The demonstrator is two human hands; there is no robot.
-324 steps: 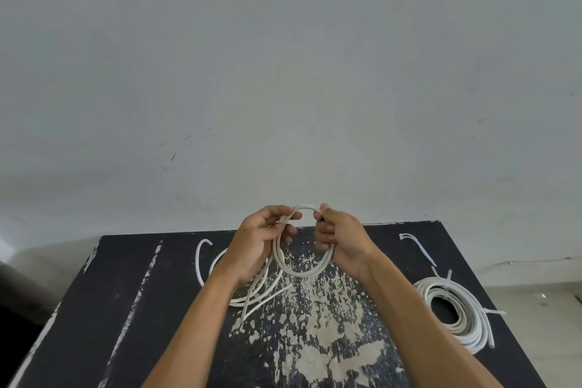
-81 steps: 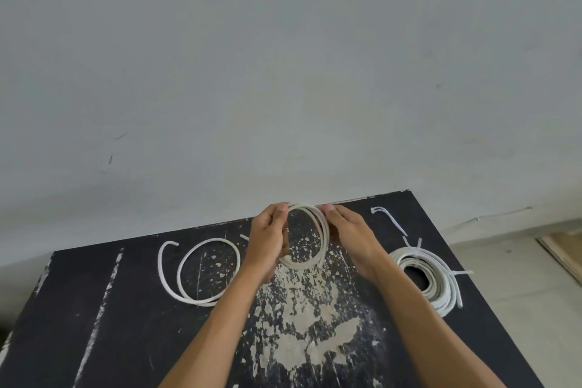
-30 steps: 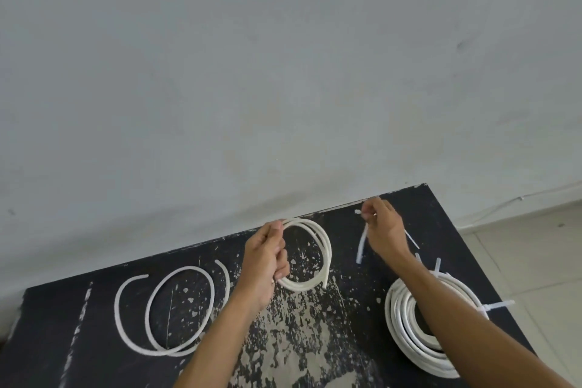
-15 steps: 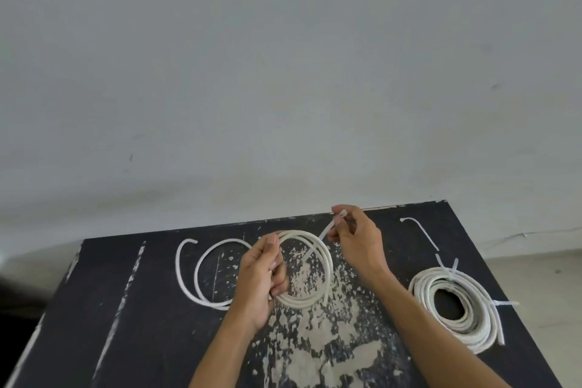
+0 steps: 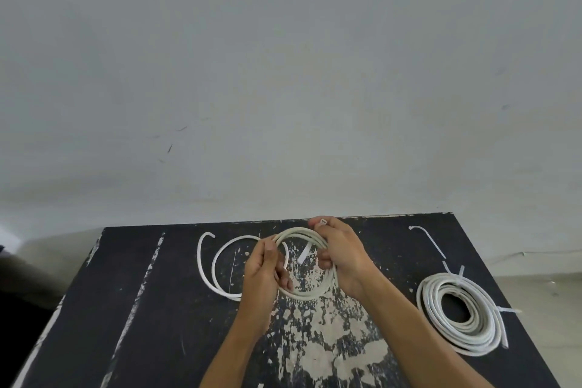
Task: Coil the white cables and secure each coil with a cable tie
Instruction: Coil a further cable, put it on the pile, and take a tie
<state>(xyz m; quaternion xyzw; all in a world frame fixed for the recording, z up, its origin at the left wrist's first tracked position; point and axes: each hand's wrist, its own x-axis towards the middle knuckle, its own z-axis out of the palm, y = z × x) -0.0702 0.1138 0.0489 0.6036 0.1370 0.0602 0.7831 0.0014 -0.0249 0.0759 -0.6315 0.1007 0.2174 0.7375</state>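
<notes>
Cable tie [image 5: 305, 253] now through coil [image 5: 307, 291]

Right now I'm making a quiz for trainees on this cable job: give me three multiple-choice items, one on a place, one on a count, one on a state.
1. Where does the finished pile of coils lie?
A. table's right side
B. table's left side
C. on the floor

2. How many loose cable ties lie on the table?
A. none
B. one
C. four

3. What state is the coil in hand in?
A. flat on the table
B. cut in two
C. held by both hands

Answers: 1 A, it sits right of the right hand. 2 B, a single spare tie lies at the far right. 3 C, the left hand and the right grip its sides.
</notes>
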